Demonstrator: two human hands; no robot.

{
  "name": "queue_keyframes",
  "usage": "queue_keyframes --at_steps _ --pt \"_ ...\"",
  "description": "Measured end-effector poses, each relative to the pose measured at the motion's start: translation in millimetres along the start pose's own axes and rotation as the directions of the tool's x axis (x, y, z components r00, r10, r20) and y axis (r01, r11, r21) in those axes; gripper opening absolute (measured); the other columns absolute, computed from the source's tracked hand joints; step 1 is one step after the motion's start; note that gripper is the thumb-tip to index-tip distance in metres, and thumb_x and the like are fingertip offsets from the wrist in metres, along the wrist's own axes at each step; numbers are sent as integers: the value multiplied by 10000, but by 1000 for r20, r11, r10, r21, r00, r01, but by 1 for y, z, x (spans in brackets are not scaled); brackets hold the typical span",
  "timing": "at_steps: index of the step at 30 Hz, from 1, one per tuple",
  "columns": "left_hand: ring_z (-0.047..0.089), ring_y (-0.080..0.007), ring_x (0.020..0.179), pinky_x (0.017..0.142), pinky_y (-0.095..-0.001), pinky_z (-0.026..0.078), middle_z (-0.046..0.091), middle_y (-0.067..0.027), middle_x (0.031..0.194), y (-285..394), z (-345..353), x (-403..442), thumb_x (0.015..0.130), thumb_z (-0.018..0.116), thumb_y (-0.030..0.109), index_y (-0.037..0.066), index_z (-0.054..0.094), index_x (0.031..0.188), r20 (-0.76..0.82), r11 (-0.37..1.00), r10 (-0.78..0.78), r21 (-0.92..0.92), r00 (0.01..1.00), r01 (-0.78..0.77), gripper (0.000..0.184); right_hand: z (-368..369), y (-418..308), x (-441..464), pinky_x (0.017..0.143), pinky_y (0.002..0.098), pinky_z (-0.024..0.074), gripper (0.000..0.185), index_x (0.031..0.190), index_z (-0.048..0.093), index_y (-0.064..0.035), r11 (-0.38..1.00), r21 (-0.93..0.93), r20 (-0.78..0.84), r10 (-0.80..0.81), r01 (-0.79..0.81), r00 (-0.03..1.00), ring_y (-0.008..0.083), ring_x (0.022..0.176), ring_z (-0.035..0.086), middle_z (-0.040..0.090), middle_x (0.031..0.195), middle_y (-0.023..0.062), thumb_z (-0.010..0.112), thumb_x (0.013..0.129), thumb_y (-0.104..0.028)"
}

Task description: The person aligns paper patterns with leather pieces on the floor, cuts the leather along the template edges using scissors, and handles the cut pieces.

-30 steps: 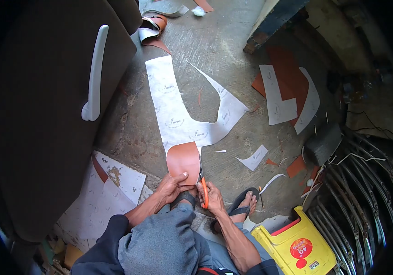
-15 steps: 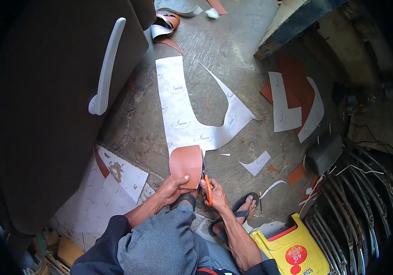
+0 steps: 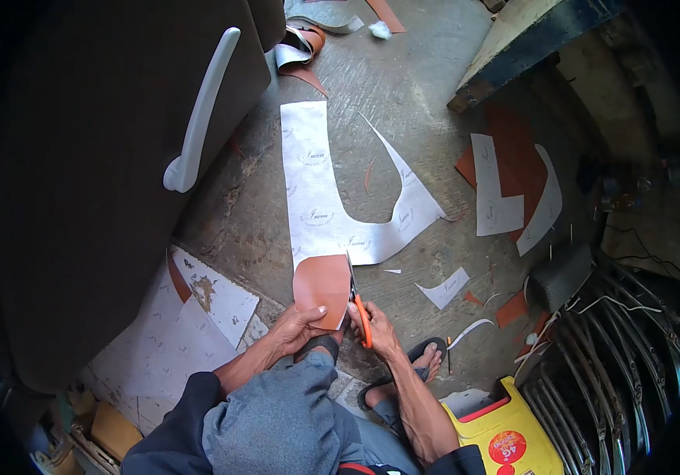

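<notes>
Right hand (image 3: pixel 375 328) is closed round a pair of orange-handled scissors (image 3: pixel 363 318), blades (image 3: pixel 351 275) lined up along the right edge of a brown piece (image 3: pixel 321 286) that's pinched in the left hand (image 3: pixel 296 327), at the near end of a big white sheet (image 3: pixel 308 186) spread on the floor (image 3: pixel 427 71). Some's been snipped already, judging by the offcuts (image 3: pixel 444 290) lying about, but that edge doesn't look fully cut, so more's probably left.

soft light brightens the floor (image 3: pixel 427 63) while rounded edges blacken.
</notes>
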State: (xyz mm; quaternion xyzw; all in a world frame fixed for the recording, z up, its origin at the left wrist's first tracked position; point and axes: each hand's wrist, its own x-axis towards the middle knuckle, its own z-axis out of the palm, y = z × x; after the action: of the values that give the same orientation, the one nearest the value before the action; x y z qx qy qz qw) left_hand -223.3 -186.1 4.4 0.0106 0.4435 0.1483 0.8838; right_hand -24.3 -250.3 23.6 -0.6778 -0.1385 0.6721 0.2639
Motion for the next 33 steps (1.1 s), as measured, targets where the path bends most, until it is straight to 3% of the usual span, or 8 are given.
queue_keyframes --at_steps 8,17,33 --pt "658 -277 1120 988 -392 558 609 -183 1284 -1 -3 -2 948 641 95 -46 453 1372 0 1000 -16 17 1000 16 485 -7 8 1 464 242 441 407 962 565 -40 998 49 42 -35 33 999 86 536 524 537 662 0 646 965 -439" --pt "663 -283 1116 962 -401 581 612 -191 1269 -2 -1 -2 953 639 103 -42 460 1359 -11 1000 -5 -11 1000 4 467 -4 -1 4 565 255 505 476 1048 563 -21 999 19 51 46 -47 998 91 660 566 576 808 25 642 955 -481" --pt "667 -287 1110 969 -412 576 621 -189 1261 -1 0 -4 952 643 100 -46 459 1359 13 998 1 -59 1000 0 470 1 9 -2 547 263 495 486 1038 584 -24 1000 -10 6 28 -28 1000 95 631 562 579 763 16 644 948 -498"
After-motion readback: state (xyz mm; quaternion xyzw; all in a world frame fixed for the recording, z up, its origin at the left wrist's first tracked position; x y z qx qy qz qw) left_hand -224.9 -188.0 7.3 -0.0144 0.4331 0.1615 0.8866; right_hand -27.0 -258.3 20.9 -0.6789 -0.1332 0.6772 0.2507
